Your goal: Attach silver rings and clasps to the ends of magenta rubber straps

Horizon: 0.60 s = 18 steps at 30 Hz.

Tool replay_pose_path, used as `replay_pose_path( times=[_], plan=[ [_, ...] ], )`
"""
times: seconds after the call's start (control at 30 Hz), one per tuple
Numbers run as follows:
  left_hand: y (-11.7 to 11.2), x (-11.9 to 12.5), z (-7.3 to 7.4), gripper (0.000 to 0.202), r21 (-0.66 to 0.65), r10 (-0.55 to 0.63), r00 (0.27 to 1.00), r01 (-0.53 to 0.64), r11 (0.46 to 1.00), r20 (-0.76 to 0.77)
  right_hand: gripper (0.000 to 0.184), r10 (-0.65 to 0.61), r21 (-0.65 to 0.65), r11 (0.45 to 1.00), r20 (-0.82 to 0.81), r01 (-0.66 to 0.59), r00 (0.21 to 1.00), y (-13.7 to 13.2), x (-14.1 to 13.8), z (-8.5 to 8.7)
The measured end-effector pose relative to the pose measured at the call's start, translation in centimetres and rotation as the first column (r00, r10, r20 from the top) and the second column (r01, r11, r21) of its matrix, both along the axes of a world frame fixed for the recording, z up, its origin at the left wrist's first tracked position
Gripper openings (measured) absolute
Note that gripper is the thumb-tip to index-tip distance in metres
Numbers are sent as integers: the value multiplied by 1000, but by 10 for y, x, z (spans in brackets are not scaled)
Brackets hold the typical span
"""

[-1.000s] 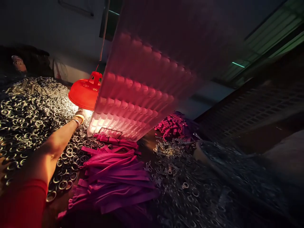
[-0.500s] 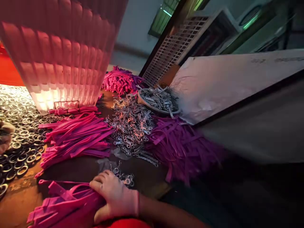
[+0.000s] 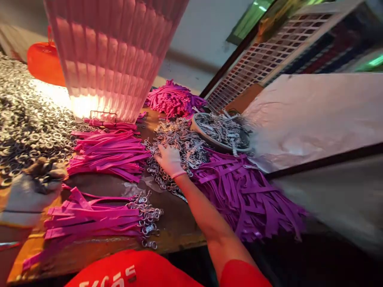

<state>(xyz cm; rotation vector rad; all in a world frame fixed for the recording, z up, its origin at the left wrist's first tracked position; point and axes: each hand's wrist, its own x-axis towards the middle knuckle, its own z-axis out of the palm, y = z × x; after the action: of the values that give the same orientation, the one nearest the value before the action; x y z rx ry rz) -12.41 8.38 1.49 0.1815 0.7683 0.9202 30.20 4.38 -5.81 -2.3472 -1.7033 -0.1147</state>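
My right hand (image 3: 170, 160), in a pale glove, reaches onto a heap of small silver metal clasps with round eyes (image 3: 191, 145). Its thumb and fingers are apart over the pieces. At the left edge my left hand (image 3: 28, 195), gloved and blurred, is beside a mass of metal rings (image 3: 32, 127); its stained fingers are curled, and what lies in them is unclear. Between the hands lies a bundle of pink straps (image 3: 110, 153). Nearer me, another row of pink straps (image 3: 98, 217) has metal clasps (image 3: 148, 219) at its right ends.
A ribbed translucent panel (image 3: 113, 52) stands upright behind the straps, with an orange lamp (image 3: 46, 63) to its left. A bowl of clasps (image 3: 221, 129) sits right of the heap. Purple straps (image 3: 248, 191) overhang the table's right side. More pink straps (image 3: 176, 99) lie behind.
My right hand has left the near straps and moved forward to the clasp heap, uncovering the clasps on the strap ends. My left hand shows more fully. The view has shifted.
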Motion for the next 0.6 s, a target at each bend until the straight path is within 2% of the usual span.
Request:
replay_pose_path(
  times=[0.1,0.2,0.3,0.37,0.43,0.47,0.53,0.6],
  plan=[
    [-44,38,-14,55,-54,-58,994,63,997,88,16,75,-28,997,-24,-76,997,5,6,-10],
    [-77,70,-30,38,-102,-125,984,138,985,123,24,132,8,991,-86,-131,988,-4,22,-18],
    [-95,92,-49,28,-94,-177,975,191,977,135,39,80,148,987,-128,-60,989,-22,39,-18],
    [-102,101,-58,30,-78,-208,970,219,972,128,41,51,343,939,-215,27,975,-41,38,-13],
    [-104,108,-63,34,-70,-228,968,236,969,108,34,135,498,862,-405,94,904,-63,21,-6],
    [-104,111,-63,36,-72,-233,967,241,968,102,28,215,532,840,-511,110,832,-75,7,-2],
    [-103,115,-60,39,-97,-234,966,245,965,110,23,324,477,878,-660,45,678,-97,-29,5],
    [-103,117,-54,37,-129,-204,967,224,966,152,21,372,406,910,-704,-87,605,-118,-68,10]
  ],
)
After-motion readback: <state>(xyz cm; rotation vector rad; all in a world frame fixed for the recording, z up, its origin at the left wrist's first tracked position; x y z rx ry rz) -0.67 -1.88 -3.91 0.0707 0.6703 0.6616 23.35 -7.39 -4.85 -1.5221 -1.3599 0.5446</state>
